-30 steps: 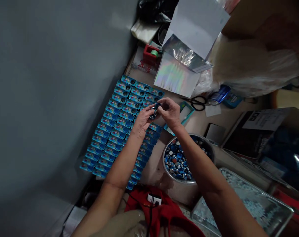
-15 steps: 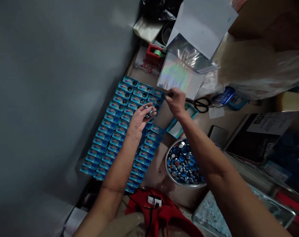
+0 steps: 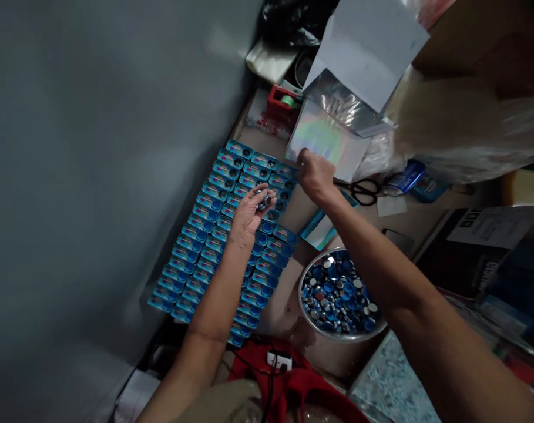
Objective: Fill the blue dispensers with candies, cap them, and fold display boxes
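Your left hand curls round small, round, silver-and-blue metal pieces, above rows of flat, rectangular, printed blue packs. Your right hand, fingers drawn narrow, is near their far right corner; its grip's contents can't be told. Rightmost, a round silver metal bowl holds similar pieces. You seem to be handling pieces singly; the next move calls for a precise pinch.

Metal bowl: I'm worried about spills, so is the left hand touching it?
Apart: the head view shows the left hand over the blue packs, with tabletop between it and the metal bowl.
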`<state>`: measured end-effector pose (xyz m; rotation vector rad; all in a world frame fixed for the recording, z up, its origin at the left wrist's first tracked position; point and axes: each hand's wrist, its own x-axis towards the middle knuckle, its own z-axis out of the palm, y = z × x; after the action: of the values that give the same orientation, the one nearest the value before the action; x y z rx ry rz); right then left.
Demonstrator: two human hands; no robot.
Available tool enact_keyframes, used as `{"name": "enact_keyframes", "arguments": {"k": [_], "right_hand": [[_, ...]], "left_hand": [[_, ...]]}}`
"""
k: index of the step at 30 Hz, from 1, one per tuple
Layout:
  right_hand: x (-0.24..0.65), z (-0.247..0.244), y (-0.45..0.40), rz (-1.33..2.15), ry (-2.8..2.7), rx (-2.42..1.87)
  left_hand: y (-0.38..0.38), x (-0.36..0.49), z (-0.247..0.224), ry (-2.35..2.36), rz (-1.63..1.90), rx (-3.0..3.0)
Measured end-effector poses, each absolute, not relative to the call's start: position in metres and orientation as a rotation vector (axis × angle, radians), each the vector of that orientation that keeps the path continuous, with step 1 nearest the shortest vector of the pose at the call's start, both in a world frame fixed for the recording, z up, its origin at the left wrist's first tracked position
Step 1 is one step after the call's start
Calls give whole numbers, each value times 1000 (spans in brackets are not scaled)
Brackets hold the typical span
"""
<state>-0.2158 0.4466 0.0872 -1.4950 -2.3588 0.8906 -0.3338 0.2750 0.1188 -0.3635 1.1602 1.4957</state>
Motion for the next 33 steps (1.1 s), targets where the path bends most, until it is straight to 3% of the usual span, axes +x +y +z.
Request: {"name": "enact_keyframes", "arguments": {"k": [6, 10, 12, 17, 20, 26, 33], "right_hand": [[-209, 115, 345, 1591, -1967, -1202], [-193, 105, 337, 1845, -1605, -1254], [-184, 100, 350, 1792, -1599, -1315], [-189, 93, 394, 1114, -2104, -1388], [-210, 85, 416, 902, -2373, -1499], [-227, 67, 447, 866, -2580, -1686], [-240, 102, 448, 858, -2804, -1829]], "left_hand": [[272, -314, 118, 1247, 1588, -325], [271, -303, 119, 1183, 1594, -353], [269, -306, 120, 1162, 1605, -371], [269, -328, 123, 1147, 1525, -405], [270, -337, 122, 1102, 1452, -391], [264, -339, 113, 1063, 1472, -306], [257, -332, 132, 1126, 1383, -326]]}}
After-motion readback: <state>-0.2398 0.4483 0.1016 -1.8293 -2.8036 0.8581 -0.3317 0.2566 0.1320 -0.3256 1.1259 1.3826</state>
